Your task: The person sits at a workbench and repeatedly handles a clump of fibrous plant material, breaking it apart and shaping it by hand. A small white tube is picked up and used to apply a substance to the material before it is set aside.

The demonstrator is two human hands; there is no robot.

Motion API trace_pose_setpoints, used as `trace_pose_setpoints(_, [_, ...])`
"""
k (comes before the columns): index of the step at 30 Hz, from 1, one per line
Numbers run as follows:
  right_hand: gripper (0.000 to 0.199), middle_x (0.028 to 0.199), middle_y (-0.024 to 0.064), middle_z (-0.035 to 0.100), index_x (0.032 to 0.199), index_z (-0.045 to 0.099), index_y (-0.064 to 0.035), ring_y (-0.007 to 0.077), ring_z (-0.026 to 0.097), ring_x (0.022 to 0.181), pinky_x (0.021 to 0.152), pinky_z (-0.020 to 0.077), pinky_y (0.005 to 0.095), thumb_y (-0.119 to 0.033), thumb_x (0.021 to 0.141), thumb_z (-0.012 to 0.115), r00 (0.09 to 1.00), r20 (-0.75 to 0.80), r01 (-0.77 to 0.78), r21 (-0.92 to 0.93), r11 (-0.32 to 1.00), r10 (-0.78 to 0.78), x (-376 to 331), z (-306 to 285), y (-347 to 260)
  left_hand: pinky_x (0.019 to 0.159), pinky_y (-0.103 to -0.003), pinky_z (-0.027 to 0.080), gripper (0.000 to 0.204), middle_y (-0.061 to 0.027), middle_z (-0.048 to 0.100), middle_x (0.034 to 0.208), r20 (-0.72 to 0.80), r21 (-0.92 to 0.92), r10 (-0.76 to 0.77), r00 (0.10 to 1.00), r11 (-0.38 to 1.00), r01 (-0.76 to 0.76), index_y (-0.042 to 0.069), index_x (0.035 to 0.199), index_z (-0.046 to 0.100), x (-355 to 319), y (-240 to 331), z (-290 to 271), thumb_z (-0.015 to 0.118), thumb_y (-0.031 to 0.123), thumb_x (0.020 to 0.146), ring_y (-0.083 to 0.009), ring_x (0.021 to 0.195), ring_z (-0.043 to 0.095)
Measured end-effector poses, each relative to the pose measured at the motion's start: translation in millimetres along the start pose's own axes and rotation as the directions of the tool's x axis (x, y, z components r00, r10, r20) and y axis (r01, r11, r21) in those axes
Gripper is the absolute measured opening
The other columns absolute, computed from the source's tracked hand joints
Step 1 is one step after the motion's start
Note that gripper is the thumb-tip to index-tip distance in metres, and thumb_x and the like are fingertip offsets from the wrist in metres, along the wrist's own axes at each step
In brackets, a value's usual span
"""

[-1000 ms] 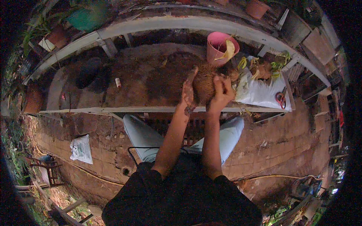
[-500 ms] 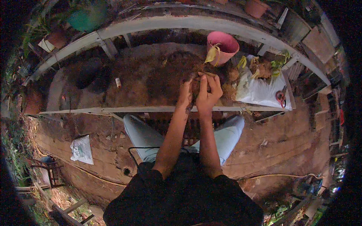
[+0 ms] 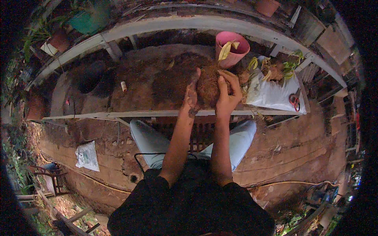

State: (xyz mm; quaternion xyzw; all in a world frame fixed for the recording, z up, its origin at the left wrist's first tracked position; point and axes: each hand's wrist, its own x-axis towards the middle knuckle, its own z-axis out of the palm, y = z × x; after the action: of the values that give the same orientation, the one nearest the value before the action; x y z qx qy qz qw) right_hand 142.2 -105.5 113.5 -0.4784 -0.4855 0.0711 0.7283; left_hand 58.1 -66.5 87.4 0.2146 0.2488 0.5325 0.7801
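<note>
Soil [image 3: 167, 86] litters the bench [image 3: 90, 116] near a fibrous ball [image 3: 208, 87]; brown ground [image 3: 293, 157] below.

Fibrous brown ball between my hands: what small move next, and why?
Perhaps turn the fibrous brown ball slightly: the left hand lies along one side, the right hand touches the other, and only its shaggy middle shows between them.

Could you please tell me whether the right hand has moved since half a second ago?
Yes: judged against the pink pot, the right hand has shifted to the right, nearer the white bag.
</note>
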Motion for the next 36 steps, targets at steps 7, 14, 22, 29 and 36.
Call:
trace_pose_setpoints(7, [0.022,0.106,0.0154,0.064,0.102,0.065,0.0023,0.0284,0.059,0.102,0.093,0.0428,0.0351,-0.014,0.091,0.055,0.991,-0.074,-0.113,-0.055,0.992,0.109,-8,12,23,0.083,-0.035,0.053,0.036,-0.0091,0.063,0.11,0.14,-0.165,-0.012,0.99,0.986,0.036,0.005,0.117,0.057,60,-46,-74,0.05,0.031,0.094,-0.021,0.094,0.063])
trace_pose_setpoints(14, [0.016,0.095,0.014,0.064,0.093,0.067,-0.0009,0.0275,0.061,0.085,0.078,0.0471,0.0342,-0.011,0.081,0.065,0.992,0.074,0.122,-0.27,0.955,-0.106,-14,24,18,0.074,-0.032,0.052,0.026,-0.0064,0.065,0.096,0.027,-0.139,0.065,0.998,0.988,-0.061,0.007,0.108,0.061,32,-29,-47,0.047,0.025,0.095,-0.0185,0.082,0.062])
trace_pose_setpoints(22, [0.012,0.091,0.0086,0.064,0.088,0.065,0.0023,0.0186,0.058,0.085,0.08,0.0446,0.0295,-0.008,0.082,0.062,0.989,0.01,-0.146,0.113,0.983,0.146,-5,-7,23,0.088,-0.034,0.05,0.038,-0.0053,0.059,0.118,0.054,-0.023,-0.132,0.99,0.991,0.133,0.008,0.121,0.056,3,-9,-1,0.055,0.031,0.092,-0.0181,0.105,0.058])
trace_pose_setpoints(29, [0.038,0.117,0.0143,0.057,0.123,0.055,-0.0009,0.0274,0.052,0.112,0.099,0.0372,0.0375,-0.022,0.091,0.055,0.998,0.023,-0.051,-0.101,0.994,0.054,-3,2,26,0.088,-0.037,0.051,0.039,-0.005,0.064,0.105,0.15,-0.115,0.166,0.975,0.982,-0.15,0.007,0.113,0.059,7,-22,-13,0.048,0.039,0.094,-0.0199,0.096,0.062])
trace_pose_setpoints(36, [0.023,0.103,0.0148,0.062,0.104,0.064,-0.0006,0.026,0.059,0.094,0.087,0.0443,0.0339,-0.015,0.086,0.061,0.999,-0.001,-0.032,-0.115,0.993,0.032,-18,26,23,0.079,-0.034,0.052,0.032,-0.0078,0.062,0.105,0.061,0.046,0.236,0.97,0.97,-0.239,0.002,0.115,0.056,41,-34,-52,0.061,0.018,0.087,-0.0194,0.091,0.061])
